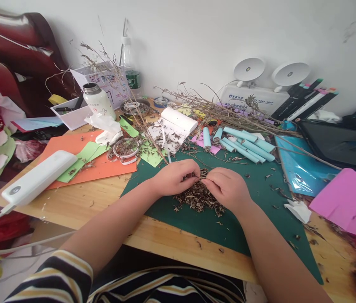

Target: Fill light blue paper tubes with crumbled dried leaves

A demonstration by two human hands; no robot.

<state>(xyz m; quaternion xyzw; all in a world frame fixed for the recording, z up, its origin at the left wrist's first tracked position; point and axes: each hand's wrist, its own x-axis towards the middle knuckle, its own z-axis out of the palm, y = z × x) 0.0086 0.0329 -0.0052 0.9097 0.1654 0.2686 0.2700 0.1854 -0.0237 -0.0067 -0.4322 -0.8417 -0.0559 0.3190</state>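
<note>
Our left hand and right hand nearly meet, fingertips pinched together on what looks like a bit of dried plant, too small to make out. The pile of dried leaves lies just beneath them, probably so that falling crumbs land there. Under both hands, the green mat seems to keep scraps off the worktop. Beyond our right hand, the blue paper rolls lie bunched, perhaps to leave room; dry branches spread farther out, seemingly within reach.
</note>
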